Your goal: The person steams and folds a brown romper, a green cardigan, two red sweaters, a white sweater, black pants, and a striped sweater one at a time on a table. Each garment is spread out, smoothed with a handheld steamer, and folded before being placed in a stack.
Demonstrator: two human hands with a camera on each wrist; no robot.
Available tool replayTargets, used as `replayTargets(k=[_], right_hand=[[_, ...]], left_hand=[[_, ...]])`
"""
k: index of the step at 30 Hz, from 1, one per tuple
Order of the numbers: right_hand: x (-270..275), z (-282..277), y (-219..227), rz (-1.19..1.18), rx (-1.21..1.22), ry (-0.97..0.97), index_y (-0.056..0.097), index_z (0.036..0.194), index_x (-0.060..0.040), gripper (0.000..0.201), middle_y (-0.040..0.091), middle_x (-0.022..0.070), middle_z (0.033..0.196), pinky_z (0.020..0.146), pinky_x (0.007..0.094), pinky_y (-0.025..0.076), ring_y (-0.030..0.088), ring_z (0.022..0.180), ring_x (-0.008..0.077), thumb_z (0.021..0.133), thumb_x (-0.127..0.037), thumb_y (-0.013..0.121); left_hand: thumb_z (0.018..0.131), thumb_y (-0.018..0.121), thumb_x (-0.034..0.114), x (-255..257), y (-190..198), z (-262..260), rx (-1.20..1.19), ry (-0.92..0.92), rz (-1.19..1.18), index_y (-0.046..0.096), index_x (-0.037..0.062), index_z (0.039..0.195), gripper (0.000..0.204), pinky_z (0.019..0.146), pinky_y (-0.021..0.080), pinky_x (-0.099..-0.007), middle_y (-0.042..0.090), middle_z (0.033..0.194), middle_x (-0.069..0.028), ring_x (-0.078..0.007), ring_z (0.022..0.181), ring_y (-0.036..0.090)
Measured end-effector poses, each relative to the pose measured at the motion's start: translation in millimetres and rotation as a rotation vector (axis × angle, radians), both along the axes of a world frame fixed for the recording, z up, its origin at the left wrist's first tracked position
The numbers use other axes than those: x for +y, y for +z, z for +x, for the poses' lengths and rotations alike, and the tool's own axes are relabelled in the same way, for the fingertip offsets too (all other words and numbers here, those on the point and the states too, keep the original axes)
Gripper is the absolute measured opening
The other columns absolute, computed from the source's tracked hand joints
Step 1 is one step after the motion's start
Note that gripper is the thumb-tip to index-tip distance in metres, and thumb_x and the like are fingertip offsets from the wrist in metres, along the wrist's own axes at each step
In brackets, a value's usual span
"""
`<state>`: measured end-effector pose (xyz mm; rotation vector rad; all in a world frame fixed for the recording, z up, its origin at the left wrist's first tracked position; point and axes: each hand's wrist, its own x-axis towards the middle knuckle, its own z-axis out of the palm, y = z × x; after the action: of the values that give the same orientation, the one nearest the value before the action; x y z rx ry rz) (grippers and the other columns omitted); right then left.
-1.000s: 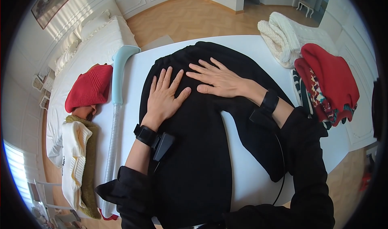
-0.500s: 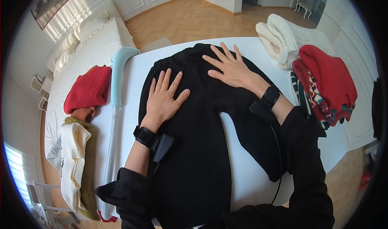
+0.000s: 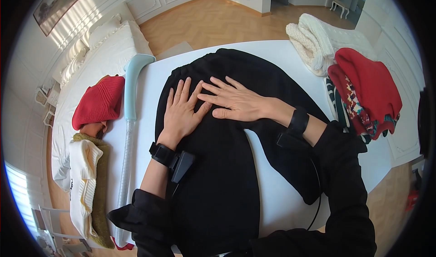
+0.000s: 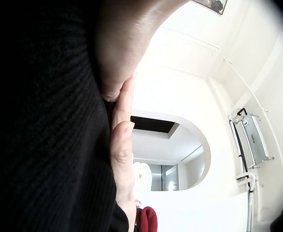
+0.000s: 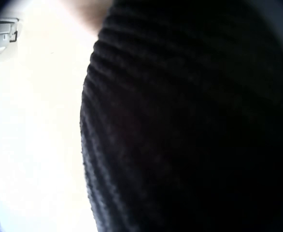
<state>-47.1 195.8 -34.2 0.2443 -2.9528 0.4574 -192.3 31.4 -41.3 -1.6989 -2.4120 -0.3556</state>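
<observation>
White tabletop (image 3: 146,102) spreads across my head view, with a zigzag wood floor (image 3: 195,18) beyond it and pale panelled walls (image 3: 145,7) around. I count one bed (image 3: 113,43) at the left, one picture (image 3: 61,5) on the wall and one chair (image 3: 338,5) far off at the right. One black garment (image 3: 213,180) lies across the middle of the tabletop. Two hands rest on its upper part: the left hand (image 3: 184,114) and the right hand (image 3: 236,103), both flat, fingers straight and spread, grasping nothing. Fingertips of the right lie right by the left index finger; whether they touch, I can't tell. Dark ribbed cloth fills most of my right wrist view. Along the left side I count one pale blue stick (image 3: 130,93) with a clear shaft, one red knit (image 3: 101,100), one cream sweater (image 3: 86,180) and one olive cloth (image 3: 102,211). At the right sit one folded white knit (image 3: 331,39) and one pile topped by a red sweater (image 3: 368,84).
</observation>
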Motion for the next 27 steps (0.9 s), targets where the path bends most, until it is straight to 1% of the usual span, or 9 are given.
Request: replayTargets(k=[2, 5, 11, 14, 18, 19, 21, 24, 27], right_hand=[[4.8, 0.2, -0.7, 0.034, 0.009, -0.032, 0.023, 0.149, -0.0234, 0.070, 0.014, 0.0112, 0.156, 0.116, 0.0508, 0.005, 0.007, 0.144, 0.0307, 0.093, -0.065, 0.021], [10.3, 1.7, 0.1, 0.080, 0.015, -0.081, 0.025, 0.148, -0.0231, 0.071, 0.015, 0.0113, 0.155, 0.116, 0.0511, 0.005, 0.007, 0.144, 0.0319, 0.093, -0.066, 0.021], [15.5, 2.3, -0.1, 0.094, 0.036, -0.157, 0.030, 0.147, -0.0218, 0.074, 0.017, 0.0098, 0.155, 0.116, 0.0517, 0.003, 0.009, 0.143, 0.0341, 0.091, -0.069, 0.023], [17.3, 2.0, -3.4, 0.152, 0.072, -0.209, 0.031, 0.147, -0.0218, 0.075, 0.017, 0.0102, 0.155, 0.116, 0.0523, 0.002, 0.009, 0.143, 0.0344, 0.090, -0.070, 0.024], [17.2, 3.7, -0.9, 0.174, 0.087, -0.289, 0.030, 0.147, -0.0225, 0.075, 0.015, 0.0148, 0.155, 0.115, 0.0533, -0.001, 0.004, 0.144, 0.0342, 0.090, -0.071, 0.023], [18.4, 3.0, -2.2, 0.171, 0.090, -0.306, 0.028, 0.148, -0.0231, 0.076, 0.013, 0.0158, 0.155, 0.114, 0.0554, -0.003, 0.002, 0.144, 0.0339, 0.089, -0.071, 0.022], [19.8, 3.5, -3.1, 0.183, 0.092, -0.337, 0.027, 0.148, -0.0234, 0.076, 0.013, 0.0157, 0.155, 0.113, 0.0564, -0.003, 0.002, 0.144, 0.0339, 0.089, -0.071, 0.022], [23.5, 1.5, -5.5, 0.219, 0.089, -0.396, 0.025, 0.149, -0.0232, 0.077, 0.013, 0.0140, 0.156, 0.113, 0.0583, -0.003, 0.002, 0.144, 0.0327, 0.089, -0.071, 0.021], [25.5, 1.9, -6.1, 0.210, 0.063, -0.457, 0.027, 0.148, -0.0212, 0.077, 0.015, 0.0101, 0.156, 0.113, 0.0574, -0.001, 0.003, 0.145, 0.0305, 0.089, -0.071, 0.022]], left_hand=[[0.092, 0.034, 0.063, -0.2, 1.2, 1.4, -0.005, 0.008, 0.000, 0.030, 0.0249, 0.147, 0.068, 0.116, 0.010, -0.0444, 0.023, 0.153, -0.0126, -0.0298, 0.143, 0.016], [0.093, 0.035, 0.060, -0.3, 1.8, 2.4, 0.032, 0.007, -0.004, 0.029, 0.0249, 0.148, 0.065, 0.116, 0.004, -0.0464, 0.019, 0.155, -0.0121, -0.0299, 0.145, 0.008], [0.093, 0.036, 0.060, -0.5, 5.0, 5.6, 0.089, 0.023, -0.009, 0.026, 0.0245, 0.149, 0.066, 0.114, -0.002, -0.0506, 0.015, 0.155, -0.0153, -0.0324, 0.144, 0.006], [0.091, 0.037, 0.061, 0.3, 1.5, 4.3, 0.093, 0.012, 0.079, 0.027, 0.0238, 0.148, 0.069, 0.114, 0.001, -0.0522, 0.015, 0.154, -0.0182, -0.0335, 0.144, 0.008], [0.091, 0.039, 0.060, 0.0, 2.9, 4.5, 0.083, 0.000, 0.091, 0.025, 0.0241, 0.149, 0.069, 0.114, 0.002, -0.0527, 0.013, 0.155, -0.0193, -0.0341, 0.144, 0.008], [0.091, 0.039, 0.060, -0.1, 3.4, 4.7, 0.093, -0.007, 0.101, 0.025, 0.0244, 0.149, 0.069, 0.114, 0.003, -0.0528, 0.013, 0.155, -0.0189, -0.0342, 0.144, 0.008], [0.091, 0.040, 0.059, -0.5, 4.1, 4.9, 0.102, -0.012, 0.111, 0.024, 0.0247, 0.149, 0.069, 0.114, 0.003, -0.0529, 0.013, 0.155, -0.0186, -0.0343, 0.144, 0.008], [0.093, 0.035, 0.060, -0.3, 4.9, 4.2, 0.108, -0.016, 0.063, 0.023, 0.0248, 0.149, 0.067, 0.115, -0.001, -0.0507, 0.010, 0.156, -0.0176, -0.0328, 0.145, 0.005], [0.095, 0.033, 0.058, -1.4, 6.3, 4.8, 0.083, -0.027, -0.027, 0.026, 0.0248, 0.149, 0.064, 0.115, -0.001, -0.0506, 0.014, 0.155, -0.0161, -0.0310, 0.145, 0.007]])
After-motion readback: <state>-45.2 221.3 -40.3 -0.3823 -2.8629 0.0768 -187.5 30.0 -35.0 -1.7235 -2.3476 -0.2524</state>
